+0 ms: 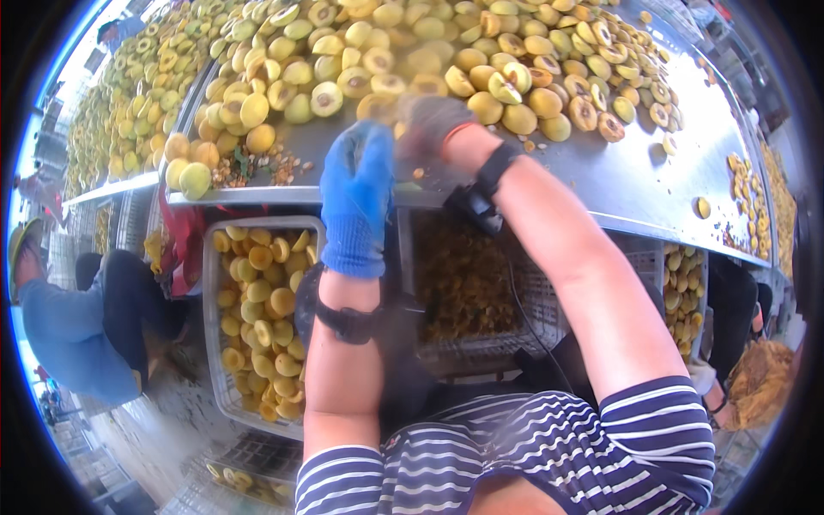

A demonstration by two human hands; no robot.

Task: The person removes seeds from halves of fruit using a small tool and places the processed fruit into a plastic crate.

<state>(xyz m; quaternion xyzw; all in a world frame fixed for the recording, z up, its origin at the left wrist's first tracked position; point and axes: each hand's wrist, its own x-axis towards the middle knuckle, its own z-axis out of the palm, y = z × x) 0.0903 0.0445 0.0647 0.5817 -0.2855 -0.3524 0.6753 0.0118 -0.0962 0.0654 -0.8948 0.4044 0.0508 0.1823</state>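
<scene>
My left hand, in a blue knitted glove, is raised at the near edge of the metal table. Its fingers look curled in, and whatever they may hold is hidden. Close beside it on the right is my right hand, in a dark glove and smeared by motion, so its fingers do not show clearly. Just beyond both hands lies a wide heap of yellow stone fruit, many halved, some with brown hollows or pits showing. Loose pits and scraps lie near the table edge at the left.
A pale crate full of fruit halves stands below the table at the left. Another crate of brown scraps sits under my forearms. More fruit fills a crate at the right. Another person sits at the left.
</scene>
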